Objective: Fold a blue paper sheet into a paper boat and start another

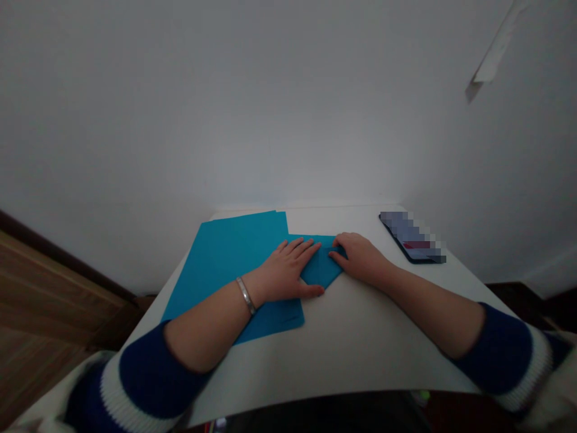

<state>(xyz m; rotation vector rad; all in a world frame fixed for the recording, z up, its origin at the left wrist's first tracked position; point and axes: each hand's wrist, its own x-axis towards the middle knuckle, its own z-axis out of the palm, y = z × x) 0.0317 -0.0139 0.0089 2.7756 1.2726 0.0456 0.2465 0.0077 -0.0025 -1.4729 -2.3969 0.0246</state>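
Observation:
My left hand (288,269) lies flat with fingers stretched out, pressing down on a folded blue paper (321,272) on the white table (351,337). A silver bracelet sits on that wrist. My right hand (360,257) rests at the folded paper's right corner, its fingers curled and its fingertips pressing the paper's edge. The folded piece overlaps a stack of larger blue sheets (229,258) lying to the left.
A dark phone (412,237) lies at the table's far right. A white wall rises directly behind the table. Wooden floor (40,313) shows to the left, below the table's edge.

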